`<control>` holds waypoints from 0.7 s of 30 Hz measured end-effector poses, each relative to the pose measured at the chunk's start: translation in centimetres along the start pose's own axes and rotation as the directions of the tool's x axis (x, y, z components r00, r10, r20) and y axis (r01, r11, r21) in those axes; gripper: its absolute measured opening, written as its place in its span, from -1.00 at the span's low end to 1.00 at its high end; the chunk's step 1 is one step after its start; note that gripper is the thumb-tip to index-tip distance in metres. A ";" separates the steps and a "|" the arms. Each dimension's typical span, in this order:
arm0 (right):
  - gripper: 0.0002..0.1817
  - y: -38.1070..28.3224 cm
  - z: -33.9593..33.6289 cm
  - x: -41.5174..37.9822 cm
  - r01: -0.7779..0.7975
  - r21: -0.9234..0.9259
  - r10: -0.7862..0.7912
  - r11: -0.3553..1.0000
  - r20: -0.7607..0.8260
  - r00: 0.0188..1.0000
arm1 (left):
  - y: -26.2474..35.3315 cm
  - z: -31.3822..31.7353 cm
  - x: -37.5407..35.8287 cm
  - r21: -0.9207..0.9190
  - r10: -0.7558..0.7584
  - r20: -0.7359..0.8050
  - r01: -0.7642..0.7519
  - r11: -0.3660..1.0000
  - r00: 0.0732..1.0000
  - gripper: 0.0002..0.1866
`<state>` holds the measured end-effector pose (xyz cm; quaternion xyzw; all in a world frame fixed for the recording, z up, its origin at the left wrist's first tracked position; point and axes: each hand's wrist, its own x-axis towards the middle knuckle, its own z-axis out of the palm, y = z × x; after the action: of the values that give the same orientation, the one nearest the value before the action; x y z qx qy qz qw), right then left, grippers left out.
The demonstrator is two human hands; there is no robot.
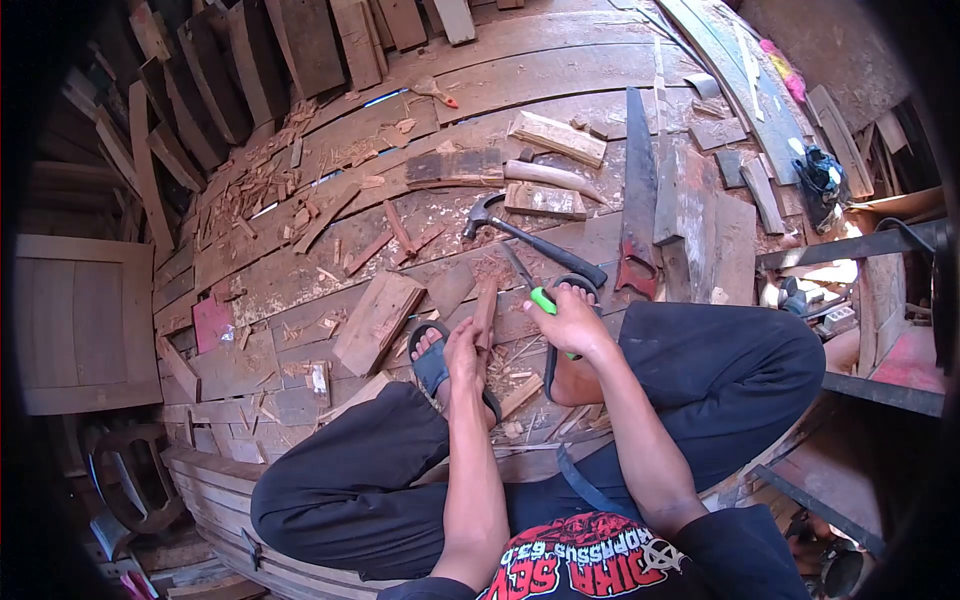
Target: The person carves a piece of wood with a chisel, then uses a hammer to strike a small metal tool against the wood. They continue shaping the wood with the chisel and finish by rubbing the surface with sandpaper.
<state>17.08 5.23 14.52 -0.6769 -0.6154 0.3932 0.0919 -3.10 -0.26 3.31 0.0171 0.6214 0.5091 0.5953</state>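
My left hand [462,352] is closed around a narrow strip of reddish wood [486,312], which stands up between my feet. In my right hand [577,322] is a knife [541,298] with a bright green handle. Its grey blade points up and to the left, apart from the top of the strip. A claw hammer [540,243] with a dark handle lies on the floor just beyond the knife. Near my left foot rests a thick wooden block [378,322].
A handsaw [640,190] with a red handle lies to the right of the hammer. Wood blocks [558,138], a paintbrush [433,91] and many shavings cover the plank floor [330,225]. Boards [305,45] lean at the back left. A metal-framed rack [850,245] stands at right.
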 end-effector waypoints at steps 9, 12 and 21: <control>-0.49 0.0 -0.1 -2.9 0.141 -0.002 -0.141 0.990 0.001 0.990 | -1.2 0.3 0.2 0.054 -0.465 0.331 0.476 0.878 0.821 -0.69; -0.42 -0.3 0.8 -3.3 0.088 0.018 -0.090 0.996 0.176 0.980 | -1.8 0.8 0.5 -0.141 -0.474 0.338 0.542 0.828 0.813 -0.71; -0.51 -2.2 2.6 -5.3 0.115 -0.139 -0.070 0.984 0.299 0.952 | -2.2 -0.9 1.7 -0.123 -0.370 0.274 0.414 0.902 0.888 -0.37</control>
<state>14.07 0.05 16.34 -0.5866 -0.6819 0.4355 -0.0346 -2.98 -0.79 0.45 -0.1000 0.4858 0.4255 0.7570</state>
